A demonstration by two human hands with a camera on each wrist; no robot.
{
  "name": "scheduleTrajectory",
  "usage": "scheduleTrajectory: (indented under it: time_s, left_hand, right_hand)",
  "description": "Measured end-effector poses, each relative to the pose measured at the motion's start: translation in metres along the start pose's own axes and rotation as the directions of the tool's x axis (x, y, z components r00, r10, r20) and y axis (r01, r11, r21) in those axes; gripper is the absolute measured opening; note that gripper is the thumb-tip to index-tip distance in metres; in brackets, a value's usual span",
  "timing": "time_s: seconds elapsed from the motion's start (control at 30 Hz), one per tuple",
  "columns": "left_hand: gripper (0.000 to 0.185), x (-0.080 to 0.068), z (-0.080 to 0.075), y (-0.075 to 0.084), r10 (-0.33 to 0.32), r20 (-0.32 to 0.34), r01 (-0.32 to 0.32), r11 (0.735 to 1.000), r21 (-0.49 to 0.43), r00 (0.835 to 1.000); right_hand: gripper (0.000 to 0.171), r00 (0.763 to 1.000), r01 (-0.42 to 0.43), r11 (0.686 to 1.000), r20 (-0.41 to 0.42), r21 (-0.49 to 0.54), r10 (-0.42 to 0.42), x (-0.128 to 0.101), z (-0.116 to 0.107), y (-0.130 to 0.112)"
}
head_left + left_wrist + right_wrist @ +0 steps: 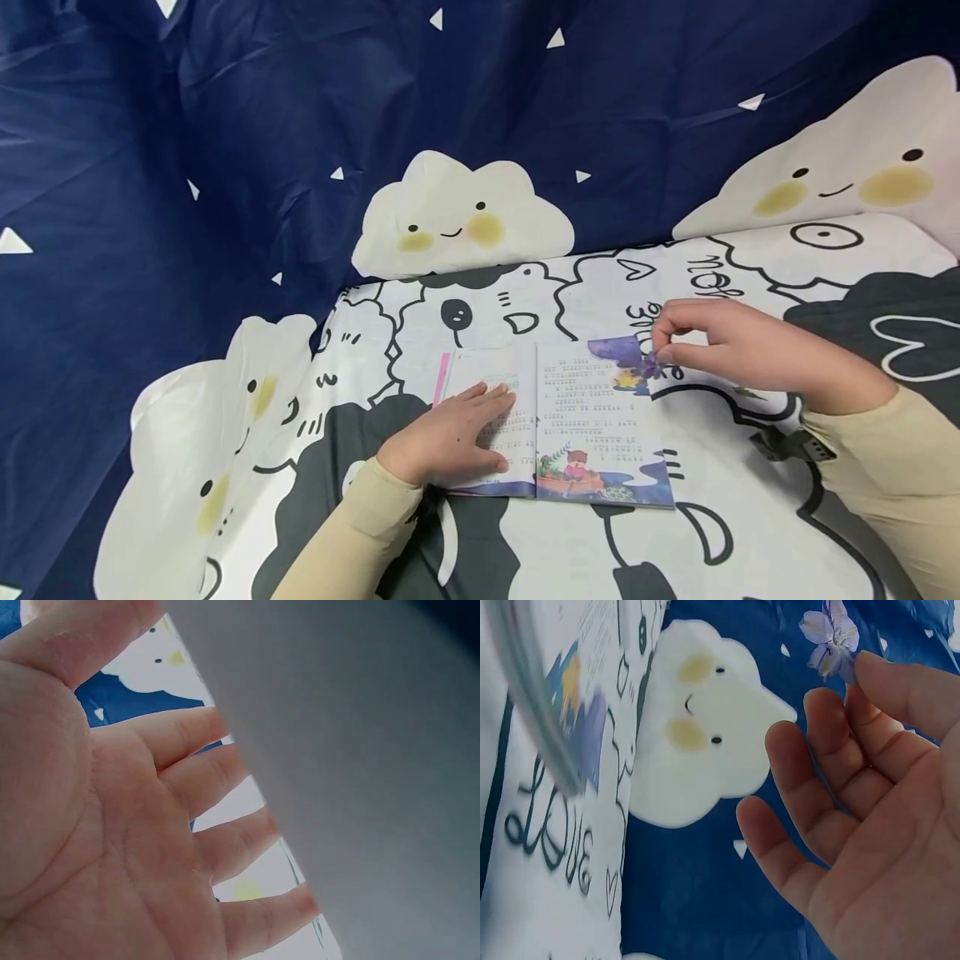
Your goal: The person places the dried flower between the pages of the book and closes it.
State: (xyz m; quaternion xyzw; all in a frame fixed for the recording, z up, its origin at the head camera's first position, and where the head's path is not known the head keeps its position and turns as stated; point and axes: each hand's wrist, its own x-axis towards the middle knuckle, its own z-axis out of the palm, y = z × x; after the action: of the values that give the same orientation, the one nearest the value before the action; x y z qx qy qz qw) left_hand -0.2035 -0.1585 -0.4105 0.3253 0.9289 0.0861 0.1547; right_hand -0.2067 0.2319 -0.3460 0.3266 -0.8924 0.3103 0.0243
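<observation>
— Head view: what lies under the hands?
— Open picture book (577,425), flat on a cartoon-printed cloth (750,517), pages of small print with a boat drawing along the bottom edge.

— And the upper right corner of that book?
— Lifted and curled, purple underside showing. Right hand (720,343) just above it, fingertips (663,354) pinching the page corner (626,354).

— Left hand?
— Left hand (453,437) pressed flat on the left page, fingers straight and slightly spread, thumb lying near the book's lower edge. Left wrist view: same spread palm (112,847), fingertips hidden behind a grey blurred sheet (360,765).

— Right wrist view?
— Loosely bent fingers (832,757) gathered toward the thumb (907,682), with a small purple flower print (829,634) showing beyond them. Actual grip not clear from this angle.

— Surroundings?
— Beige sleeves (352,533) on both arms, a strap (791,446) at the right wrist. Dark blue backdrop (225,125) behind, dotted with white triangles and smiling white clouds (461,212).
</observation>
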Motion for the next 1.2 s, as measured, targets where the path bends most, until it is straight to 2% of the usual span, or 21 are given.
scheduleTrajectory:
  time_s: [0.17, 0.33, 0.63, 0.73, 0.93, 1.2]
  left_hand:
    - [0.087, 0.0, -0.001, 0.0, -0.003, 0.001, 0.003, 1.0, -0.013, 1.0]
    - [0.087, 0.0, -0.002, 0.0, -0.002, 0.0, 0.002, 1.0, -0.016, 1.0]
    - [0.087, 0.001, -0.001, -0.001, -0.01, 0.002, 0.01, 1.0, -0.021, 1.0]
    - [0.087, 0.001, 0.0, -0.001, -0.008, 0.0, 0.008, 1.0, -0.013, 1.0]
    - [0.089, 0.001, 0.0, -0.001, -0.004, -0.004, 0.004, 1.0, 0.002, 1.0]
    - [0.089, -0.001, 0.0, -0.002, -0.003, -0.002, 0.003, 1.0, 0.003, 1.0]
  right_hand:
    - [0.018, 0.997, -0.015, 0.997, 0.077, 0.077, 0.009, 0.02, 0.012, -0.01]
    - [0.018, 0.985, -0.036, 0.99, 0.17, 0.133, 0.013, 0.041, 0.035, -0.008]
    - [0.02, 0.932, -0.105, 0.989, 0.357, 0.106, 0.061, 0.064, 0.09, 0.008]
    - [0.021, 0.924, -0.129, 0.988, 0.374, 0.09, 0.086, 0.065, 0.096, 0.011]
    - [0.022, 0.922, -0.161, 0.984, 0.367, 0.078, 0.122, 0.063, 0.098, 0.01]
    - [0.018, 0.935, -0.139, 0.989, 0.334, 0.044, 0.116, 0.062, 0.097, 0.01]
